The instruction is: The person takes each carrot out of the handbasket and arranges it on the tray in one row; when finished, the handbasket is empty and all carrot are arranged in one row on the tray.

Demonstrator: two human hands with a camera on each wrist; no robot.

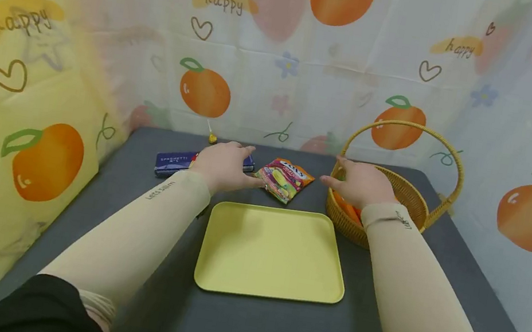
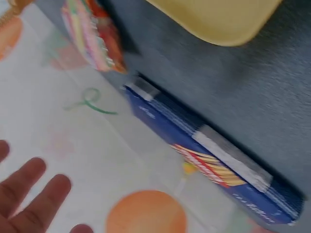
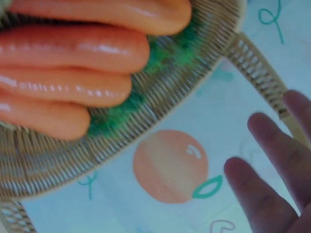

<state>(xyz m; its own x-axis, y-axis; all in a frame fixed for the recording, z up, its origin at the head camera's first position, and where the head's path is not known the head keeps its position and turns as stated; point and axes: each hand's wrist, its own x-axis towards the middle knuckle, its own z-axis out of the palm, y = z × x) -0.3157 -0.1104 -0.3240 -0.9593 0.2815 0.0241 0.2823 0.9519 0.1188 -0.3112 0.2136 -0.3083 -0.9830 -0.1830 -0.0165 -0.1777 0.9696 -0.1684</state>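
Note:
My left hand (image 1: 224, 166) is held over a dark blue spaghetti box (image 1: 173, 163), hiding its middle in the head view. Its fingers (image 2: 46, 196) look loosely spread and hold nothing, apart from the box in the left wrist view. A colourful candy bag (image 1: 285, 179) lies just right of that hand. Above the left side of a wicker basket (image 1: 412, 199) hovers my right hand (image 1: 365, 183), nothing in its grasp. Several orange carrots (image 3: 73, 48) with green ends lie in the basket. The right fingers (image 3: 269, 196) are extended near the basket's handle (image 3: 257, 68).
A pale yellow tray (image 1: 273, 254) lies on the dark grey table (image 1: 245, 331) between my forearms. Behind the table hangs a fruit-printed cloth (image 1: 268, 85), with more printed cloth at both sides. The tall basket handle arches up at the right.

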